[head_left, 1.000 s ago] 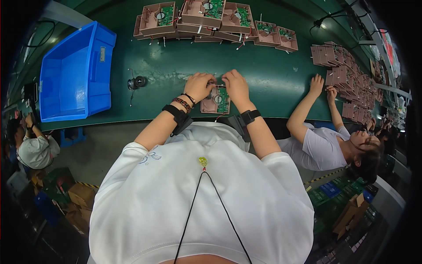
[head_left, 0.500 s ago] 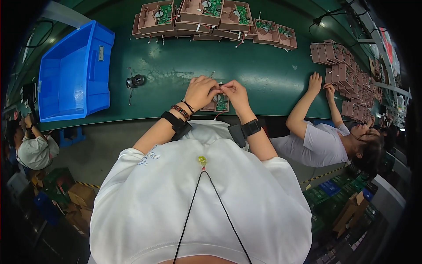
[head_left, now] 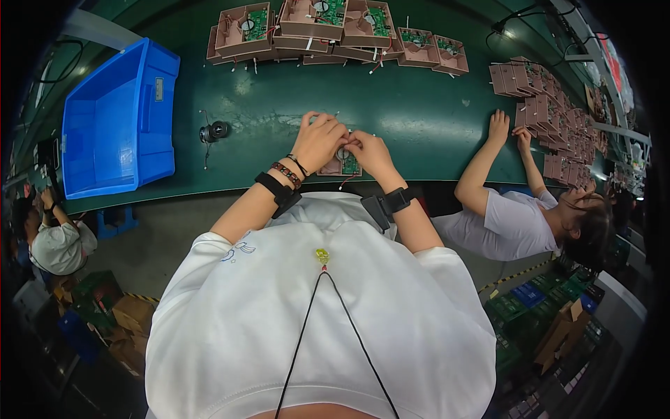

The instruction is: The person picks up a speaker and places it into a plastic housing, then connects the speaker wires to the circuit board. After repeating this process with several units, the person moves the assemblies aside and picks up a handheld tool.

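Left hand (head_left: 319, 143) and right hand (head_left: 370, 152) meet over an open, pinkish-brown rectangular box (head_left: 347, 171) on the dark green, smooth-topped counter (head_left: 419, 119); I see the box just inside the near edge, in front of the wearer's torso. Left hand: palm down, fingers bent, tips brought in toward the right hand's. Right hand: fingers curled, thumb and index drawn close to the left fingertips. I can't tell from here whether either one has hold of something; the tips overlap and any part between them is too small to make out. The hands hide the box's far side; I get its near part, with a green circuit board (head_left: 352, 165) inside and a thin red wire with a white end (head_left: 341, 186) coming out at the near side. Left of the hands, well apart, I have a black round part with thin wires (head_left: 214, 131), then a large blue plastic bin (head_left: 157, 133) tipped open toward the left. Similar boxes with boards (head_left: 307, 43) are piled at the far side, more stacked boxes (head_left: 551, 115) at right, beside a co-worker's hands (head_left: 498, 127).
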A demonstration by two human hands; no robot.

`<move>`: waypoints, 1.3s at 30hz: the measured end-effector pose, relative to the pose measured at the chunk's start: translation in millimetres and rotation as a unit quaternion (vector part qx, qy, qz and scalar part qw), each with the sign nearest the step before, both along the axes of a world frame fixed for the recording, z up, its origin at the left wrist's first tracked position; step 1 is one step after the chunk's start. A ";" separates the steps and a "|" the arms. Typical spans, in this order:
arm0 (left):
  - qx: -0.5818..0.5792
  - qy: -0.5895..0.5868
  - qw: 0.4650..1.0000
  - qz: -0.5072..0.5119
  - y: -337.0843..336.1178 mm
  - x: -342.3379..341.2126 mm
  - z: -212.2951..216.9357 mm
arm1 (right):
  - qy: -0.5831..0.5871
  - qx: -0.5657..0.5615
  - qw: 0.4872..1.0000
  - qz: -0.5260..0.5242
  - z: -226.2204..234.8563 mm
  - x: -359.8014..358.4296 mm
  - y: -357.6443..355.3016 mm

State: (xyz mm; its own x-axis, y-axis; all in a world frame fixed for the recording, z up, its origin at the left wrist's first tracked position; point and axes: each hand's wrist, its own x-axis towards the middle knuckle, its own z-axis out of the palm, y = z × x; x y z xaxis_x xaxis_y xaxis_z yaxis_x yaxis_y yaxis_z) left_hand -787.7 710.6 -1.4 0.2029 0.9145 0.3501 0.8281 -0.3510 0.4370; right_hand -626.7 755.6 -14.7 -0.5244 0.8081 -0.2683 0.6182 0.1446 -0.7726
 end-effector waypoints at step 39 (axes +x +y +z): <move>-0.353 -0.215 0.900 0.139 -39.1 -8.8 -13.7 | 0.168 -0.361 0.916 0.038 -3.9 0.0 17.6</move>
